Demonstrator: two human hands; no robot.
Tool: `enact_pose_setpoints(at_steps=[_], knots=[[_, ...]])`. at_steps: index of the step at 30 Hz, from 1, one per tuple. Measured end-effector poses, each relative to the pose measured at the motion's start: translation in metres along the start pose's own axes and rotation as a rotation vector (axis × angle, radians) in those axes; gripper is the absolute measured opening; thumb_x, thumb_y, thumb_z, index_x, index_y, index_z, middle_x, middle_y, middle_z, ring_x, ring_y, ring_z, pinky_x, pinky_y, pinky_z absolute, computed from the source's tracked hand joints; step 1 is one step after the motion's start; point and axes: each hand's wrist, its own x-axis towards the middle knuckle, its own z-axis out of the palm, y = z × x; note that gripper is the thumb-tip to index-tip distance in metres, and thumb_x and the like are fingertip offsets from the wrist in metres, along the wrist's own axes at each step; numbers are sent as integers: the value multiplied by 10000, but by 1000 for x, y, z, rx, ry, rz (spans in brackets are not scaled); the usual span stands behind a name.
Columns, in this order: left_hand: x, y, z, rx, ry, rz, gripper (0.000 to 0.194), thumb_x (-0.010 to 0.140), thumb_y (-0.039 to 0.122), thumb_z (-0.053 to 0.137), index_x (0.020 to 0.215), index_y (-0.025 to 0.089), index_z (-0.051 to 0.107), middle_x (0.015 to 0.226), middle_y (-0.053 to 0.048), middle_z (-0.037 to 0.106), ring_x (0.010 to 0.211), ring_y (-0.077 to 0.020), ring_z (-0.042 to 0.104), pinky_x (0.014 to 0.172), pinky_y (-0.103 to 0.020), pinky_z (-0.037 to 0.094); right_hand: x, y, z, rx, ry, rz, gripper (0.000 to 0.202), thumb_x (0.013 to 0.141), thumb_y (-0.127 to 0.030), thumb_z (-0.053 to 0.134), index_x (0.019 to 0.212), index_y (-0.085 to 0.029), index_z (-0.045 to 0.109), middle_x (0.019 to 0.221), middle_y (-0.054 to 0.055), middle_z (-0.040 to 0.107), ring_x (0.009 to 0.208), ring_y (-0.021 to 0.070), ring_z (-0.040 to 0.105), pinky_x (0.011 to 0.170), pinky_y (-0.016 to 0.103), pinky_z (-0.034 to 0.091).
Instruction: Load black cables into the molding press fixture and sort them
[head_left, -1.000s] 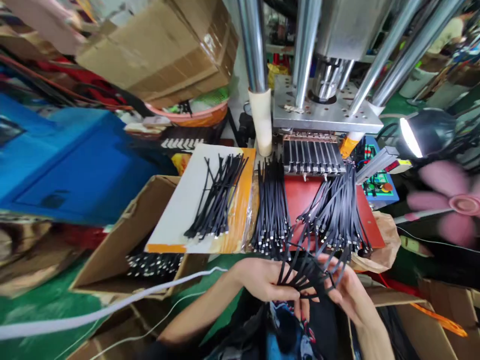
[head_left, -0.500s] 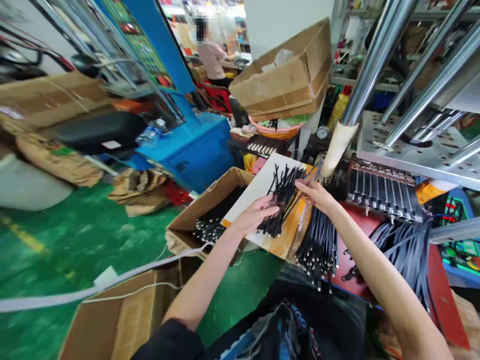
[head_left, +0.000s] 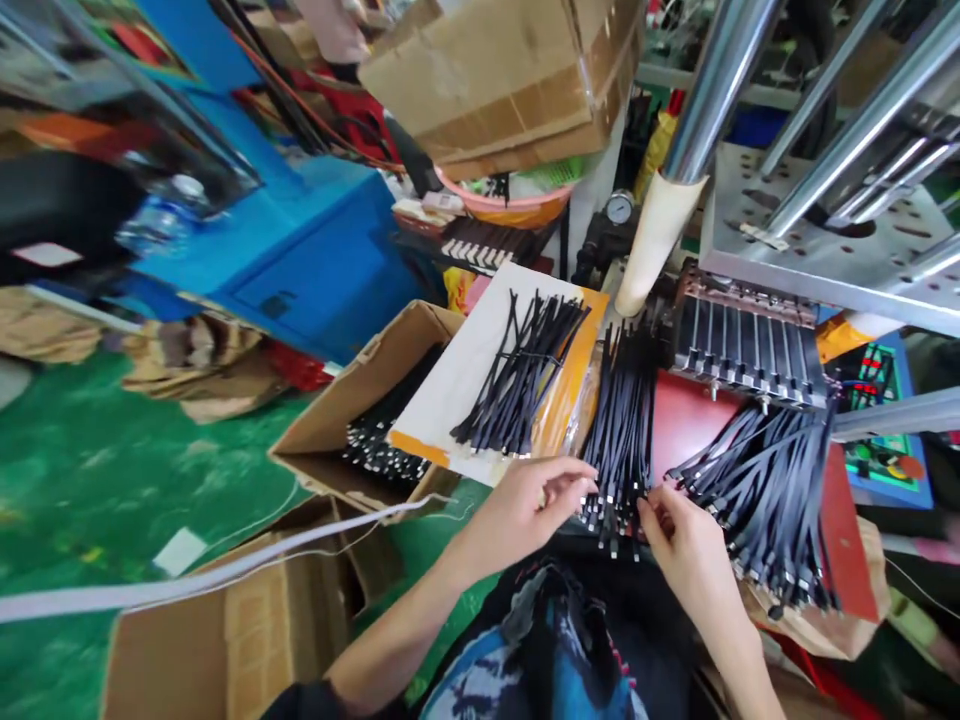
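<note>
Moved from the white board [head_left: 450, 395] to the middle black cables [head_left: 622, 415], beside bare red counter [head_left: 686, 415]; left hand [head_left: 529, 510] and right hand [head_left: 686, 540] curled at the ends, grip unclear; green floor [head_left: 60, 450] below.

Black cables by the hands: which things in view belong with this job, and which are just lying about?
Likely the job:
- middle cable bundle
- right cable pile
- left cable bundle
- white board
- cardboard cable box
- press

Seemingly lying about:
- crumpled brown paper
- plastic bottle
- white floor scrap

Cables [head_left: 619, 415] blk, board [head_left: 469, 365] white w/ orange edge, plate [head_left: 690, 425] red, basket [head_left: 517, 205] prob. pink.
</note>
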Motion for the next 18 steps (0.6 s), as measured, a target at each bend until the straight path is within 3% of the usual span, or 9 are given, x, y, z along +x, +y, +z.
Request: enact_pose_setpoints(at_steps=[2,4,6,7,8,10,12,15,18], knots=[[4,0,19,-210,-132,-131,408,1042,505,646,1299,196,715,1164,-107,817,912,-208,788,851,-326,609,-8,-16,-13,168,-41,44,338,1059,-446,518,793,-238,544,688,-6,608,596,171,565,591,294,412],[11,-3,38,-551,-197,-232,557,978,534,739,1410,198,636,1284,-136,785,1098,-241,780,920,-334,609,-21,-29,-33,330,-217,53,334,1034,-442,561,767,-242,558,657,-18,601,574,166,547,531,279,397],[19,-4,55,-867,-177,-286,606,924,530,808,1388,179,637,1198,-126,808,1097,-232,780,934,-323,604,-30,-33,-52,367,-458,30,324,1008,-434,601,744,-246,613,654,-14,645,575,175,570,515,280,403],[24,-3,62,-959,-154,-300,567,914,526,820,1320,159,673,1064,-103,824,994,-208,793,896,-303,604,-30,-32,-61,318,-501,39,341,1005,-452,606,733,-248,637,650,-8,662,574,183,582,522,286,411],[28,-1,68,-998,-137,-306,521,911,526,823,1241,141,704,924,-74,817,866,-181,788,835,-279,600,-27,-28,-68,219,-464,79,382,1011,-489,600,719,-248,649,643,2,670,574,192,592,537,295,416],[36,5,76,-956,-161,-294,478,916,539,813,1129,119,732,756,-40,778,702,-148,752,733,-246,578,-11,-14,-79,-100,-222,245,476,1030,-585,561,723,-234,657,649,42,681,605,226,632,567,316,408],[41,11,81,-844,-218,-268,489,931,575,783,1080,113,730,746,-60,790,697,-156,763,722,-243,575,9,1,-84,-461,-12,418,494,1055,-589,522,791,-204,686,704,104,715,645,267,678,573,326,366],[49,16,89,-687,-270,-248,557,930,651,746,1054,108,717,817,-120,830,763,-188,801,757,-262,597,26,17,-86,-711,-29,470,388,1089,-393,483,861,-179,712,814,160,765,703,284,728,575,320,299],[57,14,98,-618,-297,-264,663,883,731,744,1082,100,718,962,-185,849,875,-245,833,839,-330,637,23,22,-85,-612,-19,408,354,1084,-394,512,837,-208,685,809,117,771,724,251,733,587,311,289]])
